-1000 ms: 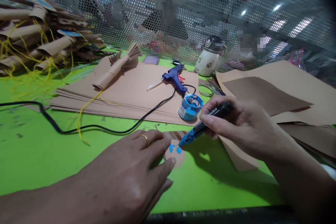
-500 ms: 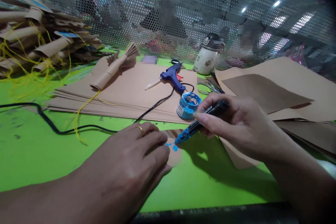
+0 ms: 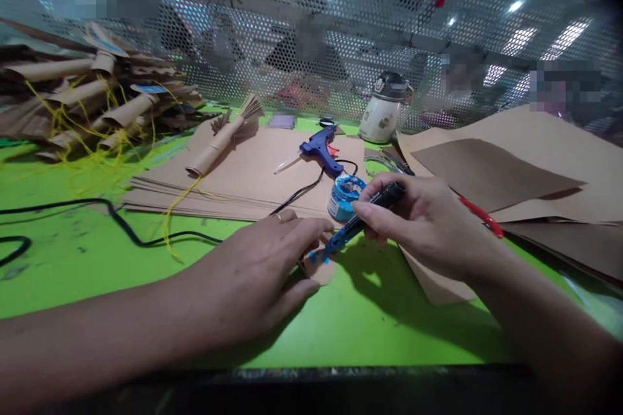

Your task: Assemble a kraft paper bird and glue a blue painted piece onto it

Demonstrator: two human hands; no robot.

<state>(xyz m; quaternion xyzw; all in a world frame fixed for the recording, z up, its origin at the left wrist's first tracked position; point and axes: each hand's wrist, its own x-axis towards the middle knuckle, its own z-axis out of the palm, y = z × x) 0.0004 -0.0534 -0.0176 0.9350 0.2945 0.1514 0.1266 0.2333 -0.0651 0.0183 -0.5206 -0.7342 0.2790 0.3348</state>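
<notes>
My right hand (image 3: 428, 224) is closed round a black brush (image 3: 363, 220) whose blue, paint-covered tip touches a small round brown paper disc (image 3: 322, 268) on the green table (image 3: 97, 272). Blue paint marks show on the disc. My left hand (image 3: 257, 279), with a ring on one finger, lies flat on the table, its fingertips pressing the disc's left edge. Just behind the brush stands a small open pot of blue paint (image 3: 345, 198).
A blue glue gun (image 3: 318, 148) with a black cord (image 3: 146, 237) lies on a stack of brown paper sheets (image 3: 243, 172). Rolled paper fans (image 3: 221, 136) and yellow string pile up at left. More brown sheets (image 3: 511, 162), red-handled scissors (image 3: 479, 215) and a white jug (image 3: 387, 110) are at right.
The view has pulled back and shifted right. Both hands have stayed on the disc, and the brush tip has moved slightly left across it, with my left fingers covering more of the disc.
</notes>
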